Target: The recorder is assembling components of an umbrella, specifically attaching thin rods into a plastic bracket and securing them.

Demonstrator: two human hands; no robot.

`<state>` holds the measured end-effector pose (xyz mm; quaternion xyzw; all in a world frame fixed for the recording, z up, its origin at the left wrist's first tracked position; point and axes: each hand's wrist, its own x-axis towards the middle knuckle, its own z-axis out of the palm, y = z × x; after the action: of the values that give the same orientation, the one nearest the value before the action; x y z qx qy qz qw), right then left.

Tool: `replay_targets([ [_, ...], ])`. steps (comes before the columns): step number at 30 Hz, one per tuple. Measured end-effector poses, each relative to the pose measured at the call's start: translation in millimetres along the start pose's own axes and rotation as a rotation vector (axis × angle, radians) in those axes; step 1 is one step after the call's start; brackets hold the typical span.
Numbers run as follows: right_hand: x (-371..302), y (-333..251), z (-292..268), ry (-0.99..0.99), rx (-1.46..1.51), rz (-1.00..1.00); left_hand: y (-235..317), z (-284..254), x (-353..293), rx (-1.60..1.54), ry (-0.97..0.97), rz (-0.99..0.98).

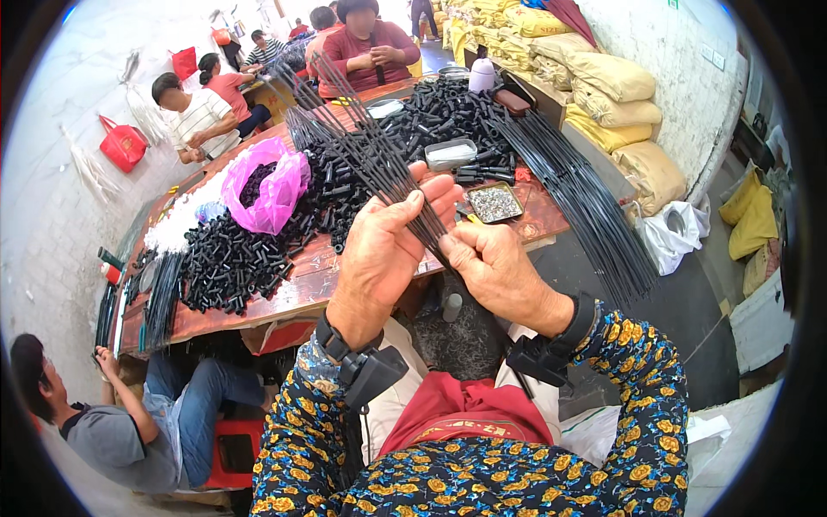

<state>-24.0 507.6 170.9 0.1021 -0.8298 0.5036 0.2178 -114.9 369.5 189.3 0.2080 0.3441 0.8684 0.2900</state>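
Note:
A fanned bundle of thin black rods [379,159] slants up and away in front of me, over the table. My left hand [385,246] cradles it palm up, the thumb lying across the rods and the fingers behind them. At the near end of the bundle, the fingertips of my right hand [500,267] pinch the rods together. Just beyond my hands are a small tray of tiny metal parts [494,203] and a clear plastic box [450,154]. Below them, a dark upright peg [451,307] stands between my knees.
Heaps of short black tubes [241,263] cover much of the reddish table [301,284], around a pink plastic bag [289,194]. Long black rods [577,198] overhang its right edge. Stacked sacks [616,77] line the right wall. A seated co-worker [112,431] is at lower left; others sit farther back.

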Motion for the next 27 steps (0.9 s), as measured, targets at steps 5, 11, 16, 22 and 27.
replay_targets([
  [5, -7.0, 11.7, 3.6, -0.316, 0.491, 0.407, 8.5, -6.2, 2.5, 0.074, 0.059, -0.037],
  [11, -16.8, 30.5, 24.6, -0.34, 0.568, 0.165, 26.6, -16.9, -2.5, 0.016, -0.134, -0.222],
  [16, -35.5, 20.8, 21.0, -0.505, 0.853, 0.426, 38.6, -3.4, -29.2, 0.11, -0.167, -0.154],
  [22, -38.7, 26.7, 34.6, -0.38, 0.866, 0.141, 40.5, -3.2, -28.5, 0.194, -0.104, -0.152],
  [27, -38.4, 20.0, 16.4, -0.7, 1.0, 0.258, 33.4, -2.8, -25.5, 0.315, -0.093, -0.205],
])
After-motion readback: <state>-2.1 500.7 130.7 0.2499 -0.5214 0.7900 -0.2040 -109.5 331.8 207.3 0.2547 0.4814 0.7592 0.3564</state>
